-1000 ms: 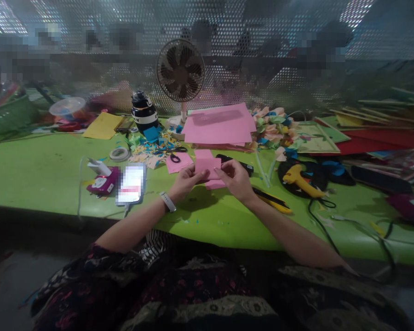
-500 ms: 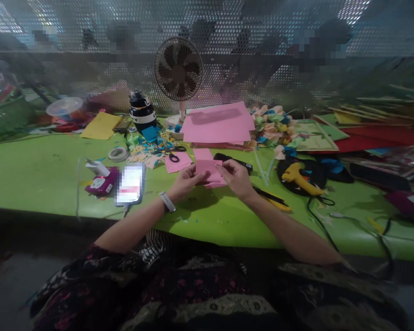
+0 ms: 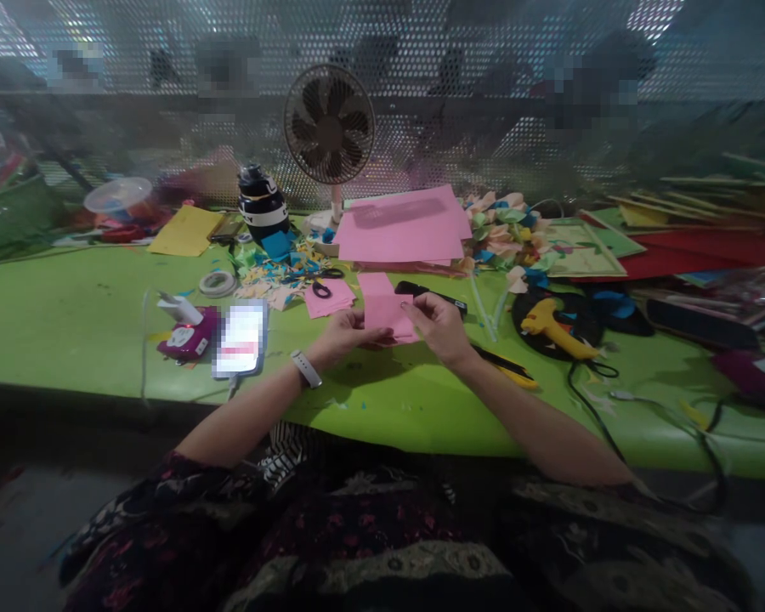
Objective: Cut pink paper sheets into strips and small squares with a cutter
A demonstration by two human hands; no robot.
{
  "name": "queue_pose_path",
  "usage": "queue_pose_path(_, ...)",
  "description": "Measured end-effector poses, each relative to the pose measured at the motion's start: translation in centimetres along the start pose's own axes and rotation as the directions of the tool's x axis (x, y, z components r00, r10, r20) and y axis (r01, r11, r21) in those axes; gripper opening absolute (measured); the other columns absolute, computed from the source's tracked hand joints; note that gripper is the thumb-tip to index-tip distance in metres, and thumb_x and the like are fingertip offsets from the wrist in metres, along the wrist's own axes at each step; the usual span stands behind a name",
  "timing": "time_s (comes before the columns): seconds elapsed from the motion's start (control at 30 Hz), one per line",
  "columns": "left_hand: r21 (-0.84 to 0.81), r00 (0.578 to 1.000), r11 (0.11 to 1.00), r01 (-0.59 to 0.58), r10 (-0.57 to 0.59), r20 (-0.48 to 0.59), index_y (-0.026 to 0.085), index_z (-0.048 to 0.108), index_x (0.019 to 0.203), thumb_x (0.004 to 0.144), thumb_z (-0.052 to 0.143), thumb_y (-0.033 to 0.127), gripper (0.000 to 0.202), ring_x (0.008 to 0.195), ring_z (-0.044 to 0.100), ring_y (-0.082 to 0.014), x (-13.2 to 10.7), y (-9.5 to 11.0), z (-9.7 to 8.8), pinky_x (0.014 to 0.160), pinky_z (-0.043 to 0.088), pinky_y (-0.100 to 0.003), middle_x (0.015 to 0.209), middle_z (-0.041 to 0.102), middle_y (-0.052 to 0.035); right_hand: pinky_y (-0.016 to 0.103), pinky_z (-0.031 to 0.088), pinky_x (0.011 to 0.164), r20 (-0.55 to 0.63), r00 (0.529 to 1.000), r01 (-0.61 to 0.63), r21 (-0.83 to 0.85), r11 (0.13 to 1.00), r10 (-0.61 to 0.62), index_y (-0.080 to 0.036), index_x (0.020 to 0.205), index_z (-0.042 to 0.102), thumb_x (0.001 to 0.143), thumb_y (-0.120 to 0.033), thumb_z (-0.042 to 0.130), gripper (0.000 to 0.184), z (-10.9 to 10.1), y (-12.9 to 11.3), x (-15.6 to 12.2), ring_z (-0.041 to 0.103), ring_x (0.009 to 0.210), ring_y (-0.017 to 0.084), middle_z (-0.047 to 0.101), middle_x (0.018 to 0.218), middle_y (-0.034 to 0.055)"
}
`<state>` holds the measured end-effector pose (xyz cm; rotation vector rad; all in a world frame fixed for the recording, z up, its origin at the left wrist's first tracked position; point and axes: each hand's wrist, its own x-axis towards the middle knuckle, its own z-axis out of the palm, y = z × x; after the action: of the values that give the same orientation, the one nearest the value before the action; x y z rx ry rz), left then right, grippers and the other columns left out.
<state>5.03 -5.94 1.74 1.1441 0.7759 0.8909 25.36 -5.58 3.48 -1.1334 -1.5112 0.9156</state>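
Observation:
Both my hands hold a small pink paper piece [image 3: 386, 313] just above the green table [image 3: 82, 314]. My left hand [image 3: 341, 333] pinches its left lower edge, fingers closed. My right hand [image 3: 439, 327] grips the paper's right side between thumb and fingers. More small pink paper squares [image 3: 330, 299] lie flat just behind my hands, and a stack of large pink sheets [image 3: 401, 225] lies further back. A white band sits on my left wrist.
Scissors [image 3: 322, 287] and paper scraps lie behind the left hand. A black marker [image 3: 430, 293], a yellow knife [image 3: 507, 367] and a yellow glue gun [image 3: 552, 327] with its cable lie right. A phone [image 3: 240, 338], tape roll [image 3: 218, 283], bottle [image 3: 263, 206], fan [image 3: 330, 127] and paper flowers [image 3: 507, 234] stand around.
The pink paper has been turned and lowered a little between my hands; both hands stay in nearly the same place.

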Motion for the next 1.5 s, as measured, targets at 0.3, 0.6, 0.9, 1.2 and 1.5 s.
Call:
queue_pose_path(0.3,-0.034,0.992,0.992,-0.120,0.118,-0.052,0.011,0.072,0.108,0.065,0.099,0.029,0.054,0.078,0.078,-0.0188,0.8,-0.1,-0.8,0.082,0.065,-0.036,0.090,0.082,-0.0083,0.033,0.058,0.065,0.266,0.944,-0.235,0.125,0.964,0.196,-0.019,0.078,0.068,0.063,-0.061,0.092,0.050,-0.1,-0.2,0.1,0.064,0.065,0.015,0.070,0.074,0.0029)
queue_pose_path(0.6,-0.007,0.984,0.990,-0.139,0.137,-0.115,0.011,0.069,0.112,0.072,0.095,0.024,0.050,0.077,0.078,-0.0183,0.9,-0.1,-1.2,0.084,0.065,-0.038,0.090,0.081,-0.0085,0.033,0.059,0.064,0.366,0.905,-0.233,0.004,0.973,0.215,-0.019,0.073,0.070,0.074,-0.050,0.090,0.037,-1.0,0.4,0.8,0.066,0.062,0.016,0.074,0.071,0.0052)
queue_pose_path(0.9,0.069,0.992,0.995,-0.074,0.080,-0.096,0.010,0.074,0.105,0.065,0.098,0.024,0.049,0.082,0.078,-0.0227,0.6,0.5,-1.1,0.073,0.064,-0.034,0.095,0.081,-0.0137,0.035,0.059,0.063,0.378,0.912,-0.165,-0.020,0.986,0.160,-0.021,0.071,0.068,0.077,-0.049,0.087,0.034,-0.6,0.3,0.9,0.065,0.059,0.016,0.070,0.066,0.0026)
queue_pose_path(1.2,0.051,0.991,0.999,0.012,-0.005,-0.134,0.009,0.063,0.129,0.071,0.095,0.018,0.066,0.079,0.079,-0.0226,0.5,1.6,-2.8,0.077,0.064,-0.036,0.087,0.082,-0.0122,0.033,0.059,0.061,0.339,0.919,-0.209,-0.014,0.978,0.201,-0.020,0.074,0.071,0.074,-0.052,0.089,0.037,-2.2,-0.4,1.2,0.066,0.061,0.016,0.074,0.071,0.0050)
queue_pose_path(1.5,-0.058,0.991,0.998,0.013,-0.021,-0.133,0.014,0.065,0.126,0.083,0.086,0.025,0.049,0.090,0.081,-0.0246,0.2,2.7,-3.3,0.074,0.064,-0.031,0.094,0.082,-0.0105,0.029,0.055,0.058,0.320,0.931,-0.184,0.004,0.983,0.173,-0.020,0.072,0.070,0.070,-0.058,0.088,0.042,-3.3,-1.1,1.5,0.062,0.059,0.014,0.073,0.070,0.0037)
